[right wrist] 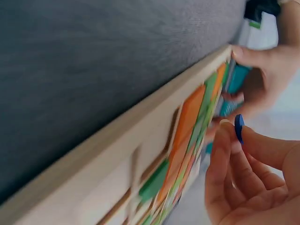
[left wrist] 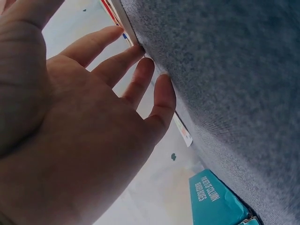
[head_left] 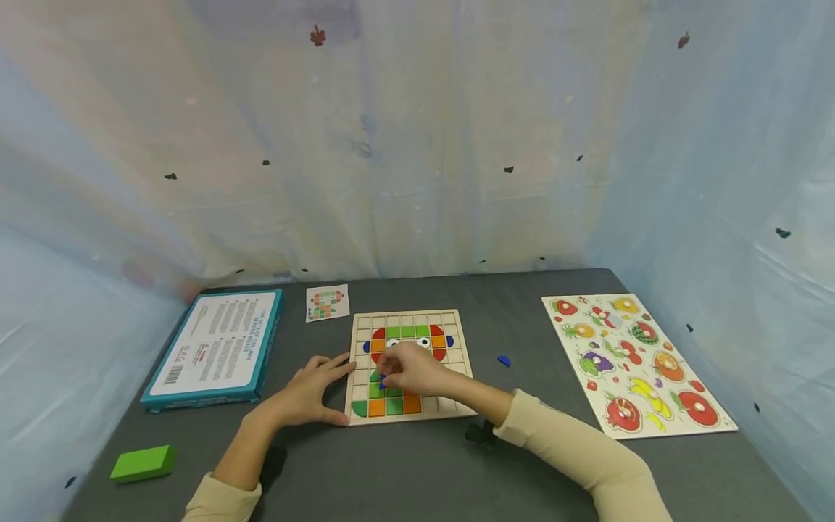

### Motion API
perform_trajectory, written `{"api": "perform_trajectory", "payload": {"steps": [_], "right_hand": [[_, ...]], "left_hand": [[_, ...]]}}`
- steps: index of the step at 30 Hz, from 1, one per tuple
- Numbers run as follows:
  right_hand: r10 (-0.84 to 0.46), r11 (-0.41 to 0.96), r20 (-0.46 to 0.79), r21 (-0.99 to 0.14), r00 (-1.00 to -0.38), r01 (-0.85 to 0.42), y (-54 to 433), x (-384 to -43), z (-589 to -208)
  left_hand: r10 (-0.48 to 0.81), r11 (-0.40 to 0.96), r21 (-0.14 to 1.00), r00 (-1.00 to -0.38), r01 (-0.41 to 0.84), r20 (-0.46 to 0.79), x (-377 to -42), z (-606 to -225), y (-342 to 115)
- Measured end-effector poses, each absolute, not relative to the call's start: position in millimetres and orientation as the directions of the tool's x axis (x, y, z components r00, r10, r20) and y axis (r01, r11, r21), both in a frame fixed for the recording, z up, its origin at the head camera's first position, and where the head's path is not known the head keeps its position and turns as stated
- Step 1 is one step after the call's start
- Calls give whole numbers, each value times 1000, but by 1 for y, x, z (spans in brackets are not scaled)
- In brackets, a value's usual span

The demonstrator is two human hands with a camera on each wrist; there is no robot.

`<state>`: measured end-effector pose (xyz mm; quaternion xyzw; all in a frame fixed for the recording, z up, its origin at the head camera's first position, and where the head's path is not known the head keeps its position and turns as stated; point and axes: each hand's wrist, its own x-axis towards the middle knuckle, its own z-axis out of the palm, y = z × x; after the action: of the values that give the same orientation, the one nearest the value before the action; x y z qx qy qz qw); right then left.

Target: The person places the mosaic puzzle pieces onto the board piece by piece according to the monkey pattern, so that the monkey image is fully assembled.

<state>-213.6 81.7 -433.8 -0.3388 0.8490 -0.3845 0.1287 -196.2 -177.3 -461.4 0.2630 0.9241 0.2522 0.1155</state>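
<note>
A wooden grid board (head_left: pixel 466 395) lies on the dark table, its cells partly filled with red, orange, green, white-eyed and blue pieces. My left hand (head_left: pixel 305 395) touches its left side, fingers and thumb spread along the edge. Over the lower left part of the board, my right hand (head_left: pixel 412 368) pinches a small blue piece (right wrist: pixel 239 128) between thumb and fingers; the right wrist view shows it held above the surface. The hand covers some of the middle cells. Another blue half-round piece (head_left: pixel 504 360) lies on the table to the right of the board.
Behind the board lies a pattern card (head_left: pixel 327 302). At left are a teal-edged box (head_left: pixel 212 348) and a green block (head_left: pixel 143 463). A fruit puzzle board (head_left: pixel 636 362) lies at right. Pale curtains (head_left: pixel 417 145) hang around the table.
</note>
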Motion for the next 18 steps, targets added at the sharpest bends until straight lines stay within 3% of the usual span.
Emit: {"api": "perform_trajectory", "payload": {"steps": [8,14,18], "right_hand": [[-684,588,1,-592,-730,-552,34,-219,-445],[-668,612,9,-561,-744,-557,31,-221,-449],[-702,605,65,-472,-709,-642,38,-217,-445]], "left_hand": [[555,721,530,-830,447,-55,-196,-462,-179],[555,723,528,-830,447,-58,-196,-462,-179],[553,727,526,-831,442,-65,-196,-461,-179]]}}
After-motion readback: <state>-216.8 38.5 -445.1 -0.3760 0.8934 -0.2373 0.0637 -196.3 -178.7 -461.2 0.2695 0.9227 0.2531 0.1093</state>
